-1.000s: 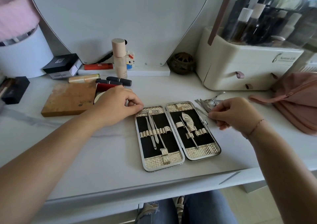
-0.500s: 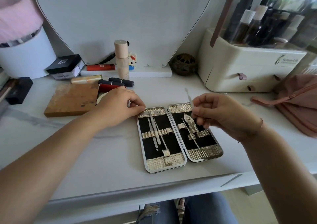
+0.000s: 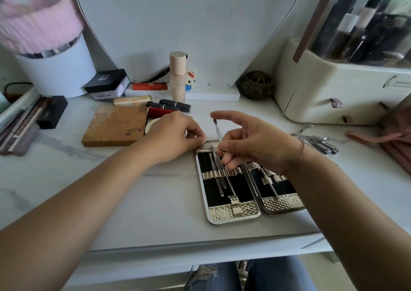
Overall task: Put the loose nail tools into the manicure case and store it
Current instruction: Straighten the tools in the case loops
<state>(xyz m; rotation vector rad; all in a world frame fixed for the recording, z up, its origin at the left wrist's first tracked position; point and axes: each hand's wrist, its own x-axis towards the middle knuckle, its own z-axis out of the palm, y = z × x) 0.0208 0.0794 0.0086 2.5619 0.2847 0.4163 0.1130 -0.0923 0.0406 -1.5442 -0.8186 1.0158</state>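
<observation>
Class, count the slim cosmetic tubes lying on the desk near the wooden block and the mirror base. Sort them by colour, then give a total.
Black tubes: 2
Dark red tube, partly behind the left hand: 1
Orange-red tube: 1
Gold tube: 1
Total: 5

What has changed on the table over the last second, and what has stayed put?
The right hand lifted a slim tool from the loose tools beside the manicure case and carried it leftward; it now pinches it over the case's left half. The left hand still holds the case's far corner; the case lies open, unmoved.
</observation>
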